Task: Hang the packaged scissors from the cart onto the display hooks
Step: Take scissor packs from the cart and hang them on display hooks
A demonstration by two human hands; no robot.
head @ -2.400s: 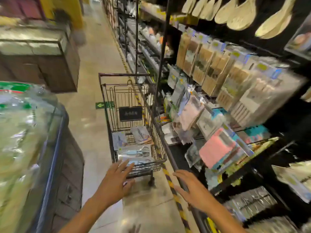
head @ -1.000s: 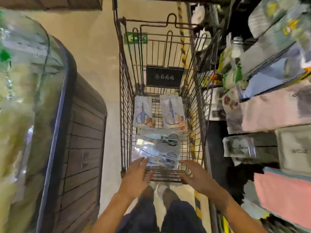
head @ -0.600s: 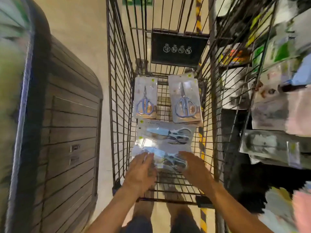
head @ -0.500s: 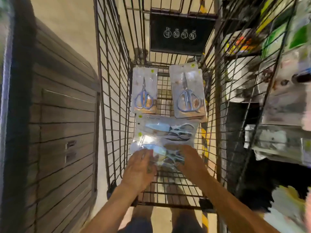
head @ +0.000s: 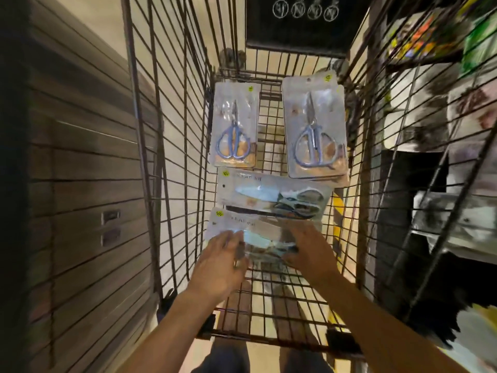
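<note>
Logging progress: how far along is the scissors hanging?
Nothing hung yet. Both hands, left hand and right hand, are on the nearest pack in the cart. Another long pack and two upright packs lie waiting.

I see a dark brown wire cart [head: 172,157] with a black sign [head: 301,22] bearing white circles, silver-blue scissors packs [head: 314,130] with yellow stickers, and a yellow-and-black striped floor line [head: 339,208].

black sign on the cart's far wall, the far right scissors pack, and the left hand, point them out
black sign with white round icons [head: 304,28], head view, its middle
far right clear scissors pack [head: 314,127], head view, the scissors' pivot
left hand [head: 219,267], head view, its back
</note>
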